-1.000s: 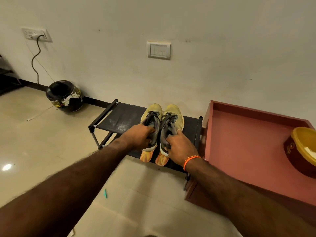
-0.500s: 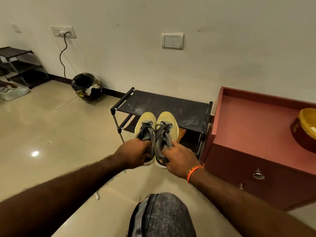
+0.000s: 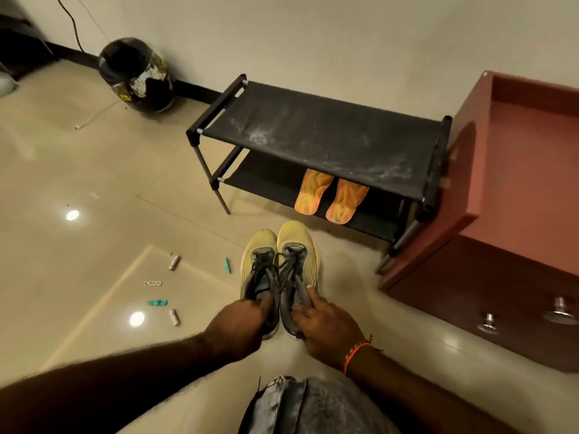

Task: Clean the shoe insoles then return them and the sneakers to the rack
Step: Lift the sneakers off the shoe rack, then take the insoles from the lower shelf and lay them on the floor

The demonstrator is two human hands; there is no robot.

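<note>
While crouching on the tiled floor [image 3: 94,189] near the rack [image 3: 316,133], I am holding the pair of yellow sneakers [image 3: 279,270] side by side, toes pointing toward the far wall. I am curling my left hand [image 3: 235,330] over the heel collar of the left sneaker, and my right hand [image 3: 326,330] is gripping the right one's collar, fingers [image 3: 310,296] reaching along its grey opening. Whether the soles are touching the floor or hanging just above it, I cannot tell.

Both orange insoles [image 3: 329,195] are lying on the rack's lower shelf, heels jutting over its near edge, well apart from the sneakers. The dusty top shelf is carrying nothing visible. A red cabinet [image 3: 517,170] is standing just right of the rack, a dark helmet [image 3: 138,76] is sitting at the far left by the wall, and small bits of litter are lying on the floor to my left.

By my reading, I am in the early stage: the sneakers are off the rack and the insoles are waiting to be cleaned. Next I would need to set the sneakers down, let go, and reach far-right for the insoles.
</note>
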